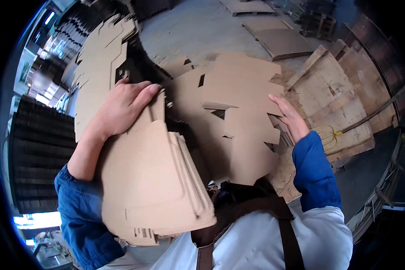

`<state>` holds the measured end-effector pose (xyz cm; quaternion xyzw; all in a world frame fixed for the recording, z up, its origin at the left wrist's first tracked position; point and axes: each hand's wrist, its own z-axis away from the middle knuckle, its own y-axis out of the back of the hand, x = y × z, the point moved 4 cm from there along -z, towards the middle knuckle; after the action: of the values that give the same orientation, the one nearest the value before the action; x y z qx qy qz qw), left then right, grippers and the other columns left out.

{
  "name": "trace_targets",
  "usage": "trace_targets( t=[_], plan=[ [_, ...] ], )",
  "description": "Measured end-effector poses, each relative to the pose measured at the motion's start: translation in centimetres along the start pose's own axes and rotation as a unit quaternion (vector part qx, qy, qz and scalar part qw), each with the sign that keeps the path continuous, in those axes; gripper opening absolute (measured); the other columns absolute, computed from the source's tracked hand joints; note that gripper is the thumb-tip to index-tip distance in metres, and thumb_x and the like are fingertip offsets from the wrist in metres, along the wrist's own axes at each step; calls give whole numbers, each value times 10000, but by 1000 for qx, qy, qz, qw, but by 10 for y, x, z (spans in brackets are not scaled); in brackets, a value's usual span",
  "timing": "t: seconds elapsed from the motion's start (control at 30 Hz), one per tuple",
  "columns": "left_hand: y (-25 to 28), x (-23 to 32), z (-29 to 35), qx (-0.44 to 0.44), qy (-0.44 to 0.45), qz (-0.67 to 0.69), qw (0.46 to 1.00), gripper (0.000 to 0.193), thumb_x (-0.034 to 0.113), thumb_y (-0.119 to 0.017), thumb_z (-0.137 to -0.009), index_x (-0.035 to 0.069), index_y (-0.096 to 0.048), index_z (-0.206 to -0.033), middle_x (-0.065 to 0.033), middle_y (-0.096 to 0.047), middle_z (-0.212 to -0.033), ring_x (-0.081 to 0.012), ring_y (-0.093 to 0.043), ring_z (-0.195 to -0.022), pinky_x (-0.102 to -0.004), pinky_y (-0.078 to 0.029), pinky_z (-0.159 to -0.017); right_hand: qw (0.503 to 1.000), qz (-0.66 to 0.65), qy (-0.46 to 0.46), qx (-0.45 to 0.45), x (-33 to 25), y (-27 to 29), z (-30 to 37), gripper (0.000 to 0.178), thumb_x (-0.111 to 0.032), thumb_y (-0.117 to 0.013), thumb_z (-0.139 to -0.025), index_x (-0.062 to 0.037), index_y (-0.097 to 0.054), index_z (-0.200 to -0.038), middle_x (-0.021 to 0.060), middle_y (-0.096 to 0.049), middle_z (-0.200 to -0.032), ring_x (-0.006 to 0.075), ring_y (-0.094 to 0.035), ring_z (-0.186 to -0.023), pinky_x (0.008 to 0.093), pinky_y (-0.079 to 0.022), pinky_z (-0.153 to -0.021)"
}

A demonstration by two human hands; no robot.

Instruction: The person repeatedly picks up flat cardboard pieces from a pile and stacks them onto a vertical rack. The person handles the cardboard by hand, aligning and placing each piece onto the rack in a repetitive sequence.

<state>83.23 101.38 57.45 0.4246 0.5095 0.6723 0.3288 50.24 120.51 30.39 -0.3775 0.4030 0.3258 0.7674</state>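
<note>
My left hand (126,108) is closed over the upper edge of a thick bundle of die-cut cardboard blanks (139,175). The bundle stands tilted against my left side, its layered edges facing right. To the right lies a loose pile of similar brown cardboard blanks (243,85), with notched tabs and slots, some overlapping at angles. My right hand (292,118) touches the pile's right edge, fingers stretched along it; part of the hand is behind the cardboard.
A tall stack of cardboard blanks (101,58) rises at the far left. Wooden boards (333,85) lean at the right, near a yellow wire-like loop (330,135). Flat cardboard on a pallet (281,38) lies farther back on the floor. Dark stacked material (36,153) stands at the left.
</note>
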Motion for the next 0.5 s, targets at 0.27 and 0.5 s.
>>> trace_targets(
  t=[0.27, 0.5],
  plan=[
    [19, 36, -22, -82, 29, -209, 974, 524, 438, -328, -969, 27, -485, -1254, -169, -541, -1228, -306, -476, -1179, -434, -276, -1039, 984, -155, 93, -7, 17, 90, 46, 523, -218, -673, -838, -25, -430, -1258, 97, -546, -1154, 218, -557, -1048, 354, -487, -879],
    [-3, 164, -148, -141, 113, -145, 973, 663, 524, -475, -894, -5, -435, -1293, -221, -617, -1038, -329, -509, -1148, -412, -345, -1014, 978, -143, 151, -32, -26, 148, 43, 683, -212, -700, -814, 1, -327, -1345, 100, -462, -1279, 216, -453, -1187, 363, -385, -1004]
  ],
)
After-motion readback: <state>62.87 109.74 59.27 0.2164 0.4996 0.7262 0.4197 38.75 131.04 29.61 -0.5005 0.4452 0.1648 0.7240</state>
